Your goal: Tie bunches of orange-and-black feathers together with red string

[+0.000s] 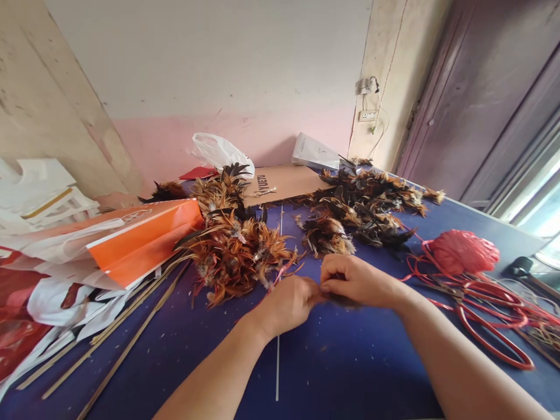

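My left hand [289, 302] and my right hand [361, 282] meet over the middle of the blue table, fingertips touching. The right is closed around dark feathers [345, 301], which show below its curled fingers. My left fingers are pinched together against the right hand; what lies between them is hidden. Pink plastic string [283, 272] shows just behind the left hand. A pile of brown and orange feathers [238, 248] lies beyond it to the left. Behind the right hand rests a small feather bunch [329, 236], with a larger dark feather pile [367, 198] farther back.
Right of my arm are a red string ball [464, 252] and red-handled scissors [494, 344]. Thin sticks [131, 324] and an orange-and-white bag [149, 239] lie at left. Toward the wall are a cardboard sheet [284, 182], a clear plastic bag [221, 150] and a white box [315, 151].
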A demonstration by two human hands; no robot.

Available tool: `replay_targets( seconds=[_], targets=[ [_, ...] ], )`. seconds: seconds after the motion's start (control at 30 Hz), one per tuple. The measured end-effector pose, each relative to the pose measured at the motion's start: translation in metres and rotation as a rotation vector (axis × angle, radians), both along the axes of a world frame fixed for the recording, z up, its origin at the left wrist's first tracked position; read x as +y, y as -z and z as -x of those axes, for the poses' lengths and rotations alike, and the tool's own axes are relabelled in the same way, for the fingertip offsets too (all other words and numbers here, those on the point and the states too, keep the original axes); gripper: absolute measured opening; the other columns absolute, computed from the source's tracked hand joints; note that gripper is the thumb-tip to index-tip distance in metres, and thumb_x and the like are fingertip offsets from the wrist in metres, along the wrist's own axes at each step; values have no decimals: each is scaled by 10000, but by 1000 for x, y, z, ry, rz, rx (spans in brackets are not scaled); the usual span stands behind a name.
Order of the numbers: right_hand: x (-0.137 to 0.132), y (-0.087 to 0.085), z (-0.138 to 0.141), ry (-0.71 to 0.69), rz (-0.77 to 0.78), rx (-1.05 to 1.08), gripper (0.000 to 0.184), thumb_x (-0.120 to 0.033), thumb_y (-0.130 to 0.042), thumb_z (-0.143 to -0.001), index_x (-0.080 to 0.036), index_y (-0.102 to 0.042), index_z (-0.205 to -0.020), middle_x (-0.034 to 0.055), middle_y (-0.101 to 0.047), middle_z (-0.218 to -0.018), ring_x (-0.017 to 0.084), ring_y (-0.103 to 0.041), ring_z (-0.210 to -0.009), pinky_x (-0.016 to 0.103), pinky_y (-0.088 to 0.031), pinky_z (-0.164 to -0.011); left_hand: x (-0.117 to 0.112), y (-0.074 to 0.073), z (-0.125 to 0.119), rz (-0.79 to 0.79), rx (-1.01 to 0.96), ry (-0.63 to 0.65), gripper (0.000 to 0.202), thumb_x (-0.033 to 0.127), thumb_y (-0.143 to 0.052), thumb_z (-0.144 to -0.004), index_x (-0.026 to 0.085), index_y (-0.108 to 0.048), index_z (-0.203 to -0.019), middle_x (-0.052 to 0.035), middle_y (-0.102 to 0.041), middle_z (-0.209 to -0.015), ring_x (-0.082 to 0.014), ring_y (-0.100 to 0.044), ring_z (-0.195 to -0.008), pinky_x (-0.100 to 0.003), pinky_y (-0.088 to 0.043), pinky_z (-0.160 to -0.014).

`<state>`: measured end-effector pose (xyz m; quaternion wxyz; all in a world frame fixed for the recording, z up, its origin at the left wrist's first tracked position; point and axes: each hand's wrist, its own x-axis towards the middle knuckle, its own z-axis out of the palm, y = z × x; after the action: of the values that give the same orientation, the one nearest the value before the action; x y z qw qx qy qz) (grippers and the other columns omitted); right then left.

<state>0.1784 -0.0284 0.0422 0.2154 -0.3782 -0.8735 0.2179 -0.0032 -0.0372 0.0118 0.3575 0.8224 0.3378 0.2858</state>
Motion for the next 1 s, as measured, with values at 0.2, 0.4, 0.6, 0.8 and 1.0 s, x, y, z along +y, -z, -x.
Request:
replay_targets(
  seconds=[0.2,0.4,0.6,0.8,1.0],
  targets=[
    [9,8,-5,-14,318,397,275,-381,-480,-779,-155,-525,-628,-25,-449,-546,79,-397,-487,207,-333,-471,-3,-6,-5,572,-505,51,277,406,-514,-762,145,-604,-738,42,-431,-479,-65,-387,-404,-195,-287,-398],
    [15,28,16,261,168,340,176,-286,-497,-765,-152,-582,-687,-31,-478,-543,86,-421,-506,206,-328,-486,9,8,-8,830,-761,-223,218,329,-640,-669,117,-594,-681,38,-445,-486,-51,-420,-409,-160,-258,-363],
    [10,30,21,253,-131,227,116,-170,-482,-761,-167,-565,-679,-4,-556,-654,110,-477,-611,224,-368,-567,11,13,-9,897,-736,-348,135,232,-578,-726,103,-606,-698,6,-507,-519,-66,-486,-426,-169,-371,-395],
    [1,23,26,101,-293,250,120,-93,-453,-764,-164,-528,-703,55,-547,-802,147,-503,-766,274,-408,-694,11,11,-8,1002,-724,-290,131,167,-530,-748,100,-577,-646,-24,-562,-542,-95,-536,-444,-209,-438,-442],
    [2,19,20,25,-117,337,136,-76,-450,-763,-159,-529,-689,43,-572,-863,120,-536,-774,246,-428,-706,16,14,0,1191,-745,-59,132,191,-524,-757,88,-600,-723,-33,-573,-575,-106,-553,-495,-212,-441,-469]
  ],
)
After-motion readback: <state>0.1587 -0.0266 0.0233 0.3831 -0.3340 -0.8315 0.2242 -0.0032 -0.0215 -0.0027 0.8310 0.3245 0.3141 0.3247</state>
